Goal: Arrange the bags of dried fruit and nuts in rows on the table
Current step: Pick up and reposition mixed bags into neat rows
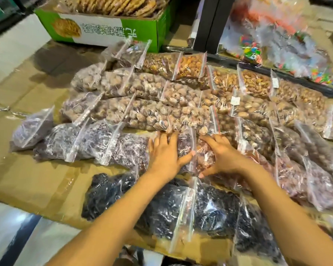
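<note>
**Both hands pressing into the third row of bags**

The left hand (165, 152) is lying flat, fingers spread, on a clear zip bag of dark purple dried fruit (185, 148) in the middle of the cardboard-covered table (37, 179). The right hand (219, 154) is resting just beside it, fingers apart and curled onto a bag of reddish-brown nuts (206, 158) (neither hand is lifting anything). The two bags are touching, sitting between a row of pale round nuts (142, 114) behind and a row of black dried fruit (161, 204) in front. A green box (108, 27) is standing at the far edge.
</note>
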Action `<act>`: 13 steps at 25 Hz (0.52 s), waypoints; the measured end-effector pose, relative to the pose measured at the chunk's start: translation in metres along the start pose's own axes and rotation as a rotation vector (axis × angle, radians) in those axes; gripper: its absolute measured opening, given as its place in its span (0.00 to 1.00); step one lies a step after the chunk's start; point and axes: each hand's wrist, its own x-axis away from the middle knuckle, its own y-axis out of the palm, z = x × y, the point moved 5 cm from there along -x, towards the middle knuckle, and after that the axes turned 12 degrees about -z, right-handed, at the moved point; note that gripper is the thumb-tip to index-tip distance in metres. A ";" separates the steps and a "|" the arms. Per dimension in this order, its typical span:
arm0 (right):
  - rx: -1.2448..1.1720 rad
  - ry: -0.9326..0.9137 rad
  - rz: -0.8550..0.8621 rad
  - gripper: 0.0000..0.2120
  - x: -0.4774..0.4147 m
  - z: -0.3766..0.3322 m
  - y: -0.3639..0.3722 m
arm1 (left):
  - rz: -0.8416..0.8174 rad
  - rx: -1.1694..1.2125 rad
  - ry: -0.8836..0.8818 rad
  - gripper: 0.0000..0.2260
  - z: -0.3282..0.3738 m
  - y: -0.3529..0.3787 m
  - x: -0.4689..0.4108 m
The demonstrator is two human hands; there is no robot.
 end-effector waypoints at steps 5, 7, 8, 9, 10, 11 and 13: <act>-0.096 0.123 0.013 0.60 0.015 -0.032 -0.011 | -0.098 0.316 0.320 0.43 -0.023 -0.060 0.030; -0.138 0.153 0.178 0.51 0.018 -0.067 -0.011 | -0.037 0.231 0.363 0.45 -0.067 -0.096 0.036; -0.137 0.155 0.276 0.45 0.015 -0.089 -0.008 | -0.065 0.147 0.368 0.49 -0.093 -0.109 0.034; -0.110 0.168 0.352 0.40 0.005 -0.112 -0.001 | -0.124 0.029 0.384 0.53 -0.120 -0.117 0.030; -0.063 0.207 0.386 0.37 -0.009 -0.132 0.007 | -0.183 -0.113 0.410 0.57 -0.144 -0.121 0.027; -0.013 0.290 0.380 0.35 -0.025 -0.146 0.015 | -0.216 -0.253 0.447 0.59 -0.163 -0.121 0.022; 0.036 0.485 0.347 0.29 -0.046 -0.160 0.025 | -0.210 -0.459 0.518 0.60 -0.181 -0.119 0.017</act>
